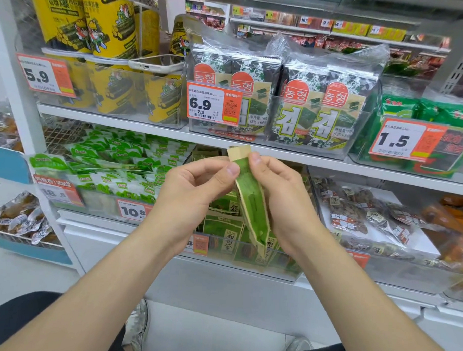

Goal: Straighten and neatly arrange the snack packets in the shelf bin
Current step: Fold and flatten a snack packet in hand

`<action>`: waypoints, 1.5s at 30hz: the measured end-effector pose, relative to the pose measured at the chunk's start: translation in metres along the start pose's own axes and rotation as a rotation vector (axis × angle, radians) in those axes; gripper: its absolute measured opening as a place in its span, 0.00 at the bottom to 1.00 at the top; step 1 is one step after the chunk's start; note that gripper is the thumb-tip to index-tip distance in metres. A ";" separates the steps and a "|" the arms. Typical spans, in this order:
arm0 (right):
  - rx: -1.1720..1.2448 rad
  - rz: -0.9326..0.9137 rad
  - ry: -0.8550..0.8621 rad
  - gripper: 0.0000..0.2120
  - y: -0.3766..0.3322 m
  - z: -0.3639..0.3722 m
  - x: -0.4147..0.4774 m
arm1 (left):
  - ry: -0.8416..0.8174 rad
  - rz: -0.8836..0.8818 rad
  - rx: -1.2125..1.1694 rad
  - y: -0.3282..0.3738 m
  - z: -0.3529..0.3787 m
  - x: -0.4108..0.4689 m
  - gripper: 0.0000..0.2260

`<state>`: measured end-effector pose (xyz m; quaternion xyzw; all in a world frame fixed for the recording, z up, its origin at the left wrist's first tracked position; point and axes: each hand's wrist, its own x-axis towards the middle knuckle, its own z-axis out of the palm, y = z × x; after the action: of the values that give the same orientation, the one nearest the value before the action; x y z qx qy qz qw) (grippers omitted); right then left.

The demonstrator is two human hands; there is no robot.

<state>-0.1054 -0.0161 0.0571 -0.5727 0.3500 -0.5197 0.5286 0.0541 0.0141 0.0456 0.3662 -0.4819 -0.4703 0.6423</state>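
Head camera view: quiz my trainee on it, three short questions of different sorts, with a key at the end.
1. True or false: the flat green and tan snack packet lies inside the clear plastic shelf bin.
2. What holds the packet? A: the left grip only. B: the right grip only. C: both.
3. Fill in: the orange and white price tag in front of the dark green seaweed packs reads ___.
Key: 1 false, it is held up in front of the bin; 2 C; 3 6.9.
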 end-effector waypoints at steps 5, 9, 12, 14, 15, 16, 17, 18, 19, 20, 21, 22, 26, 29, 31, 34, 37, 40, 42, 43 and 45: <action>0.037 0.087 -0.010 0.20 0.000 -0.002 0.002 | -0.029 -0.032 -0.004 0.000 -0.002 0.000 0.10; -0.098 0.034 -0.016 0.19 -0.002 -0.002 0.000 | -0.055 -0.098 -0.017 0.003 -0.006 0.001 0.08; -0.306 -0.014 -0.091 0.15 0.001 -0.003 0.001 | -0.037 -0.128 -0.065 0.002 -0.007 0.004 0.06; -0.386 0.031 -0.141 0.15 0.004 -0.005 0.002 | 0.001 -0.123 -0.080 0.002 -0.007 0.007 0.09; -0.390 0.071 -0.168 0.18 0.005 -0.006 0.002 | 0.023 -0.115 -0.090 0.003 -0.007 0.007 0.09; -0.402 0.100 -0.189 0.22 0.007 -0.006 0.002 | 0.049 -0.101 -0.105 0.004 -0.006 0.008 0.09; -0.431 0.112 -0.204 0.24 0.008 -0.007 0.002 | 0.080 -0.083 -0.124 0.004 -0.006 0.008 0.09; -0.455 0.107 -0.214 0.24 0.009 -0.006 0.001 | 0.116 -0.059 -0.141 0.004 -0.006 0.009 0.09; -0.468 0.084 -0.213 0.24 0.009 -0.006 0.001 | 0.147 -0.032 -0.155 0.004 -0.006 0.010 0.08; -0.464 0.039 -0.197 0.22 0.009 -0.005 0.000 | 0.165 -0.007 -0.167 0.005 -0.006 0.010 0.08; -0.445 -0.017 -0.168 0.21 0.009 -0.005 0.000 | 0.162 0.013 -0.178 0.006 -0.006 0.010 0.07; -0.410 -0.076 -0.128 0.18 0.007 -0.005 0.000 | 0.135 0.023 -0.182 0.007 -0.005 0.010 0.07; -0.328 -0.228 0.014 0.15 0.000 -0.002 0.000 | -0.074 -0.018 -0.012 0.006 -0.004 0.003 0.15; -0.395 -0.261 0.036 0.18 0.002 -0.005 0.001 | -0.155 -0.063 0.069 0.004 -0.003 -0.003 0.21; -0.453 -0.291 0.025 0.19 0.004 -0.007 0.003 | -0.151 -0.082 0.053 0.008 -0.003 -0.003 0.20; -0.501 -0.321 0.036 0.19 0.005 -0.010 0.004 | -0.155 -0.126 0.003 0.014 -0.006 -0.002 0.17; -0.551 -0.321 0.045 0.20 0.004 -0.011 0.004 | -0.167 -0.165 -0.046 0.012 -0.008 -0.001 0.13; -0.514 -0.276 0.034 0.24 0.004 -0.012 0.003 | -0.159 -0.180 -0.072 0.008 -0.007 0.000 0.09; -0.464 -0.238 0.033 0.27 0.002 -0.013 0.001 | -0.152 -0.199 -0.103 0.007 -0.008 0.001 0.10; -0.448 -0.222 0.031 0.25 0.000 -0.014 0.000 | -0.154 -0.216 -0.124 0.007 -0.009 0.001 0.11; -0.389 -0.197 0.035 0.15 -0.007 -0.016 -0.004 | -0.188 -0.249 -0.160 0.009 -0.010 0.001 0.11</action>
<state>-0.1225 -0.0152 0.0610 -0.6861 0.3952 -0.5016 0.3487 0.0660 0.0160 0.0510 0.3253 -0.4518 -0.6151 0.5583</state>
